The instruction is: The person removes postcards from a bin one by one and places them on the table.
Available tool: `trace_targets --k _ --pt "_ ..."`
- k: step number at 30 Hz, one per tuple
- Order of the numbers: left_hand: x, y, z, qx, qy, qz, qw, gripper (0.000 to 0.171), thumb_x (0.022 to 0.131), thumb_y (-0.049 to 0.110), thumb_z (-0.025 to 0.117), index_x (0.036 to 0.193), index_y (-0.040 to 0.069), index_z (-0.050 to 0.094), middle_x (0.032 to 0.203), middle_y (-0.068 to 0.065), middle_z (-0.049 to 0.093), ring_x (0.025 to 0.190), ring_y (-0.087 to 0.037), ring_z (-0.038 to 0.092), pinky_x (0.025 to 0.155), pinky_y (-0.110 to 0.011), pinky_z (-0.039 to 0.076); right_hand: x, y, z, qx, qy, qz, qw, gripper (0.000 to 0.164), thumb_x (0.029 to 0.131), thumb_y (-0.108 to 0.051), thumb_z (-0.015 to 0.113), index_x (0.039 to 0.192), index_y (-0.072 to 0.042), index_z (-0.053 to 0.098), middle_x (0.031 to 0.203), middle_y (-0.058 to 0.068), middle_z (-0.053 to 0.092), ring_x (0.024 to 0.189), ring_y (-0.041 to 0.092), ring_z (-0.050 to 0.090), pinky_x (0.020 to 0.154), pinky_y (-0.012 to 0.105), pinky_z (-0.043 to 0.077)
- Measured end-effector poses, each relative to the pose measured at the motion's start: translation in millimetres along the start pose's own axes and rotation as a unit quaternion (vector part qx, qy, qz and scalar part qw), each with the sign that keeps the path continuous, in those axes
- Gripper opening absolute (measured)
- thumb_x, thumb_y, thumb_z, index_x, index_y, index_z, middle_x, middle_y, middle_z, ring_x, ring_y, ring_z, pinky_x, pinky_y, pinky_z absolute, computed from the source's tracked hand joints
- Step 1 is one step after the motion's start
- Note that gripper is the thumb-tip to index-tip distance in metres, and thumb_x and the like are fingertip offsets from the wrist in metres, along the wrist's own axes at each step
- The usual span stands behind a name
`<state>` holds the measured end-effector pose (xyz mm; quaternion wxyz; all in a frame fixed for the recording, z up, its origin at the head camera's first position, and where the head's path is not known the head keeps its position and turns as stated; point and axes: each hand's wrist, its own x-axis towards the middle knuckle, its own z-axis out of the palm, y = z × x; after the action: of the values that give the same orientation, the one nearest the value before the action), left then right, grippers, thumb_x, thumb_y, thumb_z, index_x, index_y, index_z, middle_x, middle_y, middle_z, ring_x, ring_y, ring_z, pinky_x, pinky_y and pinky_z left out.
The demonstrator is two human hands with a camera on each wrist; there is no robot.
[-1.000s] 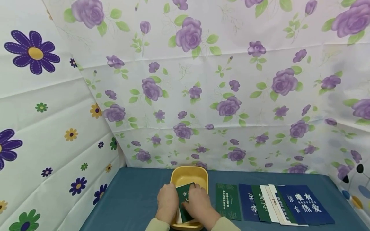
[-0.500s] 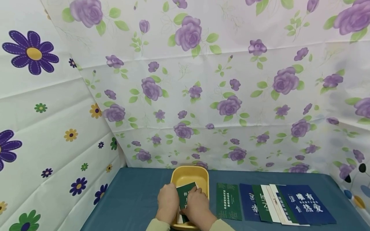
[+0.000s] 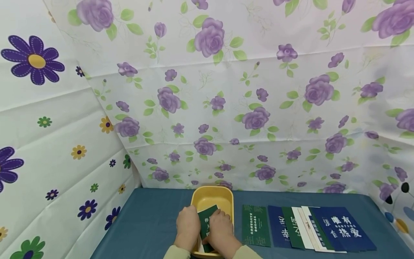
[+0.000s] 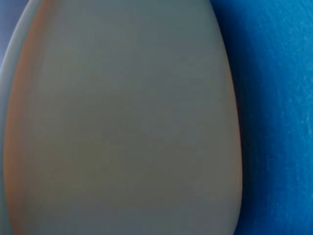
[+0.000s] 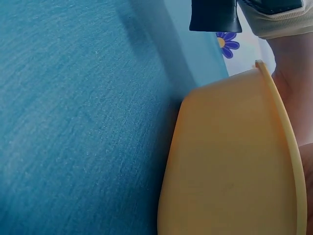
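In the head view a yellow plastic bin (image 3: pixel 211 192) stands near the front of the table, with both hands over it. Dark green postcards with white characters, a green card (image 3: pixel 204 219) on top, lie tilted between the hands inside the bin. My left hand (image 3: pixel 188 226) curls over the left rim and holds the cards' left side; its fingertips are hidden. My right hand (image 3: pixel 221 230) pinches the green card from the right, thumb across its face. A pale card edge shows below it. Both wrist views show mostly the bin's outer wall (image 5: pixel 230 161).
Right of the bin lies a single green postcard (image 3: pixel 255 225). Beyond it is a fanned row of postcards with a blue card (image 3: pixel 346 230) on top at the right. A blue cloth (image 3: pixel 155 212) covers the table; flowered sheets (image 3: pixel 226 108) hang behind and at the sides.
The green card on top between the hands has shifted and shows different characters. My right hand moved slightly left at first, then stayed nearly in place; the left hand has not visibly moved.
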<state>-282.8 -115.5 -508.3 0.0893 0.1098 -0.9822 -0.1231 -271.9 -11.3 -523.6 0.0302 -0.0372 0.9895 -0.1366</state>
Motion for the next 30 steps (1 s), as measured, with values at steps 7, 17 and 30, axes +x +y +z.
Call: trace_targets --k 7,17,30 --pt "-0.5 0.8 0.0 0.002 -0.02 -0.014 0.9997 0.005 0.084 0.004 0.065 0.082 0.005 0.069 0.072 -0.014 0.067 0.06 -0.029 0.064 0.047 -0.041 0.05 -2 1 -2 0.017 0.009 -0.011 1.0 0.098 0.039 -0.048 0.092 0.11 0.01 0.056 0.084 0.014 0.056 0.076 0.026 0.054 0.069 0.04 0.052" --pt "-0.9 1.5 0.9 0.005 -0.019 -0.014 0.9997 0.005 0.084 0.004 0.065 0.081 0.004 0.069 0.072 -0.014 0.067 0.058 -0.029 0.064 0.046 -0.041 0.05 -5 2 -1 -0.003 0.031 -0.023 0.999 0.07 0.041 -0.044 0.092 0.089 -0.001 0.063 0.075 0.007 0.056 0.071 0.023 0.055 0.065 0.041 0.054" --pt "-0.7 1.8 0.8 0.01 0.001 -0.006 0.9999 0.01 0.085 0.003 0.063 0.077 0.004 0.069 0.07 -0.013 0.067 0.058 -0.027 0.064 0.045 -0.039 0.049 -5 12 -24 0.002 0.074 -0.073 0.995 0.037 0.065 -0.019 0.083 0.094 -0.005 0.065 0.07 0.004 0.06 0.06 0.02 0.06 0.051 0.038 0.05"
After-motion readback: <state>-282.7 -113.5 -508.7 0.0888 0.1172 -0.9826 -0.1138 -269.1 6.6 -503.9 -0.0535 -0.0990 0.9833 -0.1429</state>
